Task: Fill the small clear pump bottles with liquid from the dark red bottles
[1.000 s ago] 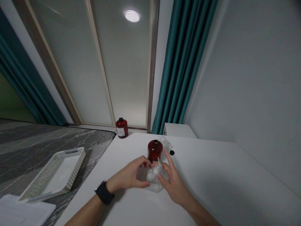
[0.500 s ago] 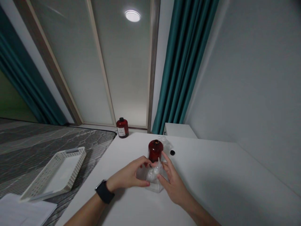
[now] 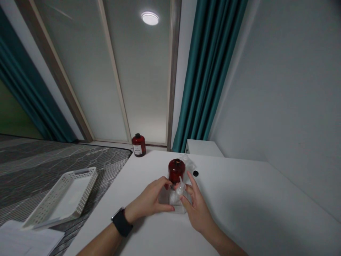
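In the head view, a see-through plastic bottle (image 3: 177, 209) is between my hands above the white table. My left hand (image 3: 153, 199), with a dark watch on the wrist, curves around its left side, thumb in front and fingers behind. At the bottle's top is a whitish pump head (image 3: 181, 188) with a thin spout. My right hand (image 3: 198, 206) pinches this pump head between thumb and fingers, its index finger raised. Just behind stands an uncapped dark red bottle (image 3: 176, 170), upright with its neck open. A small black cap (image 3: 195, 173) lies to its right.
Crumpled clear plastic (image 3: 188, 163) lies behind the red bottle. A capped red bottle (image 3: 138, 145) with a white label stands at the table's far left corner. Lower left are a white perforated basket (image 3: 89, 185) and papers (image 3: 26, 238). A white cabinet (image 3: 204, 147) is beyond the table.
My right hand and the pump head have shifted slightly to the right, and my right index finger has lifted away from the red bottle. My left hand has moved slightly right.
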`<state>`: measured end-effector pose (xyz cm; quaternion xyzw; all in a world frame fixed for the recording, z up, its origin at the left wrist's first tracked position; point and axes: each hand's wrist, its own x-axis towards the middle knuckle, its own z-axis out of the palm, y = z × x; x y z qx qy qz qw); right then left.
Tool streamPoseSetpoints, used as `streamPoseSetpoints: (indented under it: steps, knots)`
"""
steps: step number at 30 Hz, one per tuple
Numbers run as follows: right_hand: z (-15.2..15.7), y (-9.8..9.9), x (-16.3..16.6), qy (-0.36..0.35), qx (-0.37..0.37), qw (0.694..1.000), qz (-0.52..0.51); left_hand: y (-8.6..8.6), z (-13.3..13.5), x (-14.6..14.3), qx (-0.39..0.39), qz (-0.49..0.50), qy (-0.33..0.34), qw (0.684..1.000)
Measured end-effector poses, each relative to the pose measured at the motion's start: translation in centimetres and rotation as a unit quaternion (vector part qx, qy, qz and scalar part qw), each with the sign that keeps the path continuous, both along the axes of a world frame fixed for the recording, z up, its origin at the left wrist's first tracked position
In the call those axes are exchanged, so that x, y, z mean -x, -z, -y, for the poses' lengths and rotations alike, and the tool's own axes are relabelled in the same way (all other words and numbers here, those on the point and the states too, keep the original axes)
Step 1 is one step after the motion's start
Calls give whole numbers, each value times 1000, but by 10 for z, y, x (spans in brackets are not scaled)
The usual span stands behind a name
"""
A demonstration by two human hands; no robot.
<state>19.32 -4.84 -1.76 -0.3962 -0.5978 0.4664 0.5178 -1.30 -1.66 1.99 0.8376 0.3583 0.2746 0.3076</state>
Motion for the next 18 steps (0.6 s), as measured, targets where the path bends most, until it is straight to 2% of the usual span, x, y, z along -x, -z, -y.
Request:
streamPoseSetpoints:
  steps: [5, 9, 14, 18]
  knots:
    - [-1, -4, -7, -10, -27, 999, 35, -4, -1, 5, 32, 24, 14, 999]
    - [-3, -15, -23, -61, -53, 994, 75, -9, -2, 9, 49, 59, 27, 997]
    - [-7, -21, -37, -108, -35, 988, 110, -6, -3, 6, 56, 70, 36, 995]
    - [-7, -20, -39, -110, -38, 985, 132, -2, -3, 4, 48, 54, 33, 997]
